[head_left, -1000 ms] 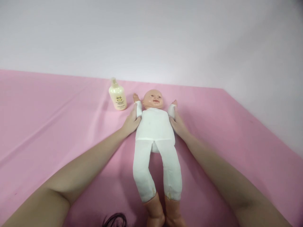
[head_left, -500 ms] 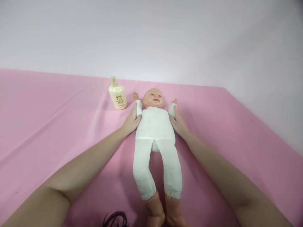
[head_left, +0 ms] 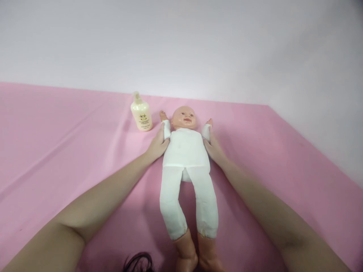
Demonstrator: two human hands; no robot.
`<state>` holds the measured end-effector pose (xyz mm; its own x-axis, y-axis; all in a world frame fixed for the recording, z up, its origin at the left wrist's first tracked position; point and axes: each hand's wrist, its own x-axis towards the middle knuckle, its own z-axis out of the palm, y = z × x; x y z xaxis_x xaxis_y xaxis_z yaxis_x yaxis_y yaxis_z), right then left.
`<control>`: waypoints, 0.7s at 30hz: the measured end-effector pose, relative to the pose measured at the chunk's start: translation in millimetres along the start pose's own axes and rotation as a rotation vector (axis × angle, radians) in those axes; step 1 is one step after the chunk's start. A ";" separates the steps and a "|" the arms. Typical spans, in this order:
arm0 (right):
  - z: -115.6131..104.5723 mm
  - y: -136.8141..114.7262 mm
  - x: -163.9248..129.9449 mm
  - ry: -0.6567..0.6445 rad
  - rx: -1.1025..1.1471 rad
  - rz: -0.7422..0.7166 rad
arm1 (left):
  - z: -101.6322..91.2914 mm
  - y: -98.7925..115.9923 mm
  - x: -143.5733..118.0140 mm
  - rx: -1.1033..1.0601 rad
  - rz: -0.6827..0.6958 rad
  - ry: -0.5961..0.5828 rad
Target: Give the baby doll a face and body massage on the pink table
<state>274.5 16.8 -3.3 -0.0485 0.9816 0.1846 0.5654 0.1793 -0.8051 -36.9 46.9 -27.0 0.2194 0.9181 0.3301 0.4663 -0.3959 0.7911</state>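
A baby doll (head_left: 186, 149) with a white cloth body lies on its back, head away from me and bare feet towards me. Its two arms are raised beside its head. My left hand (head_left: 159, 144) is closed around the doll's arm on the left, thumb against the side of the torso. On the other side my right hand (head_left: 214, 146) grips the other arm in the same way. Most of the fingers are hidden behind the doll's arms. Left of the doll's head stands a cream-coloured pump bottle (head_left: 142, 115) with a small printed picture, just beyond my left hand.
A pink cloth (head_left: 70, 143) with a few creases covers the surface under the doll. Its far edge meets a pale white background (head_left: 181, 49), and a corner lies at the upper right. Some dark hair-like strands (head_left: 138, 260) show at the bottom.
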 end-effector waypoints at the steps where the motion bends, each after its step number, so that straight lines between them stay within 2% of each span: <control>1: -0.2 -0.2 0.0 0.000 -0.003 0.002 | -0.1 0.4 -0.2 -0.001 -0.004 -0.001; 11: -0.8 -1.4 -1.5 -0.007 -0.006 0.031 | -1.6 9.4 -1.1 0.003 0.001 -0.007; 21: -3.7 -5.3 -2.9 -0.017 -0.020 0.029 | -1.6 6.3 -1.6 -0.018 0.021 -0.004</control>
<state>274.7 12.7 2.6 -0.0456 0.9874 0.1513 0.5835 0.1492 -0.7983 -35.7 42.9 -21.7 0.2320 0.9095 0.3449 0.4461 -0.4146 0.7932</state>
